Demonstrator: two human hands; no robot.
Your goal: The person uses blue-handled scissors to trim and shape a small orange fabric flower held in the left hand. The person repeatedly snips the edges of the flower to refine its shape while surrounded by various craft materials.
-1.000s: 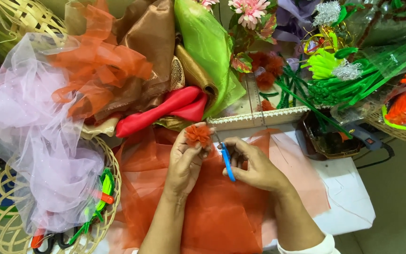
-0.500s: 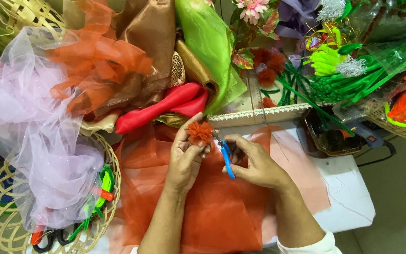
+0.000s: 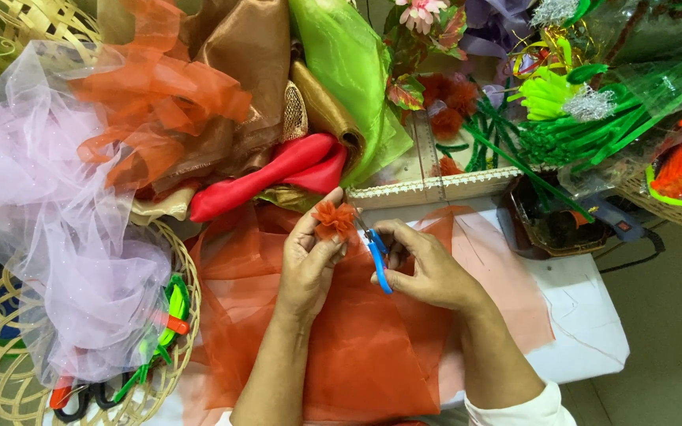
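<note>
Now a small orange fabric flower (image 3: 334, 220) is being held up by the left hand (image 3: 309, 264), just above the sheet of sheer orange fabric (image 3: 341, 347) that is being spread over the white desk (image 3: 586, 331). The flower is being pinched between the thumb and the fingers (image 3: 307, 225) of this hand, which are pressed together around its base. A small blue-handled scissors (image 3: 376, 254) is being gripped by the right hand (image 3: 428, 272); the fingers of this hand are being curled closed around the blue handle, and the tip of the tool is being pointed at the right side of the flower, very near to it. Whether the blades are touching the petals cannot be told.

Behind the hands, a strip of cream lace trim (image 3: 428, 188) is being laid along the far edge of the desk. Beyond it, a red satin roll (image 3: 278, 175), brown and gold shiny cloth (image 3: 238, 55) and a green sheer cloth (image 3: 349, 71) are being piled together. At the left, a cloud of pale lilac tulle (image 3: 49, 237) is being carried by a woven wicker basket (image 3: 9, 371). At the far right, green artificial stems (image 3: 593, 110) are being kept in clear wrap.
</note>
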